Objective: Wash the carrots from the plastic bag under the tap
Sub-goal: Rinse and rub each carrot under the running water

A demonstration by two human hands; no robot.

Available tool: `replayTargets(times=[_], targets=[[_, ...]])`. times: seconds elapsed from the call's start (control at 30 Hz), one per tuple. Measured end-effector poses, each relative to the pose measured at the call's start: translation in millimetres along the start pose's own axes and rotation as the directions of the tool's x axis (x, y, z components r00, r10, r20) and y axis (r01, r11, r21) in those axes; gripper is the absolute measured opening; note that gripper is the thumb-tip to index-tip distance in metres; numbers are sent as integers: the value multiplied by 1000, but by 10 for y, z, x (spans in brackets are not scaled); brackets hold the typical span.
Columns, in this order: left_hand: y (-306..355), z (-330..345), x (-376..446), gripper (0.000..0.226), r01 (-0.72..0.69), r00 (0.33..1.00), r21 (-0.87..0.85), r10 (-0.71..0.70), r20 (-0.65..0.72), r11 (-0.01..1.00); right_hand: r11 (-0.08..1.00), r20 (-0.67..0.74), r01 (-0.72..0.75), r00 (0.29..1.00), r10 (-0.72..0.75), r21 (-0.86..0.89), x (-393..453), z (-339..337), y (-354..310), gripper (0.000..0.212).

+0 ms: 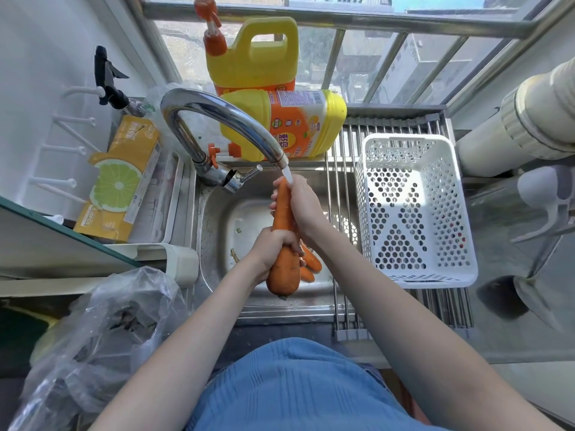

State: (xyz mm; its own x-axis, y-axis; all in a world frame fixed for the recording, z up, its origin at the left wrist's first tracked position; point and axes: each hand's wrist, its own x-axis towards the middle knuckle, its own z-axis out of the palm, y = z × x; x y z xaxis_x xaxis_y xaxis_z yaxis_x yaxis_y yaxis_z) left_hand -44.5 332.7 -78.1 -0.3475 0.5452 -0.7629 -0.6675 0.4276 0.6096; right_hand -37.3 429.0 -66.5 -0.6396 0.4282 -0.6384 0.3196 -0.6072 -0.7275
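A large orange carrot (283, 269) is held lengthwise over the steel sink (214, 213), its thin tip up under the running tap (217, 113). My left hand (273, 247) grips the thick lower part. Higher up, my right hand (300, 203) wraps round the thin end, where the white stream of water hits. More carrots (311, 262) lie in the sink bottom behind the held one. The crumpled clear plastic bag (102, 334) sits on the counter at the lower left.
A white perforated basket (413, 209) stands on a roll-up steel rack (342, 157) across the sink's right side. Two yellow detergent jugs (280, 119) stand behind the tap. A yellow box with a lime picture (121, 178) lies to the left.
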Motion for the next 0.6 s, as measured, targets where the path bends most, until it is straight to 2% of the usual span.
replayTargets(times=[0.23,0.33,0.5,0.6], targets=[[-8,-7,24,23,16,1000,-10,-16,-3,1000,999,23,36,999,-35,-23,-4,-5,3,28],[-12,-16,33,24,6,1000,2,-6,-4,1000,999,12,-9,1000,10,-32,-19,34,-63,34],[5,-28,40,18,-5,1000,-33,5,-5,999,980,72,96,994,-85,-172,9,6,-40,15],[17,-26,46,20,-14,1000,-17,14,-15,1000,989,71,93,994,-86,-112,-29,19,-44,16]])
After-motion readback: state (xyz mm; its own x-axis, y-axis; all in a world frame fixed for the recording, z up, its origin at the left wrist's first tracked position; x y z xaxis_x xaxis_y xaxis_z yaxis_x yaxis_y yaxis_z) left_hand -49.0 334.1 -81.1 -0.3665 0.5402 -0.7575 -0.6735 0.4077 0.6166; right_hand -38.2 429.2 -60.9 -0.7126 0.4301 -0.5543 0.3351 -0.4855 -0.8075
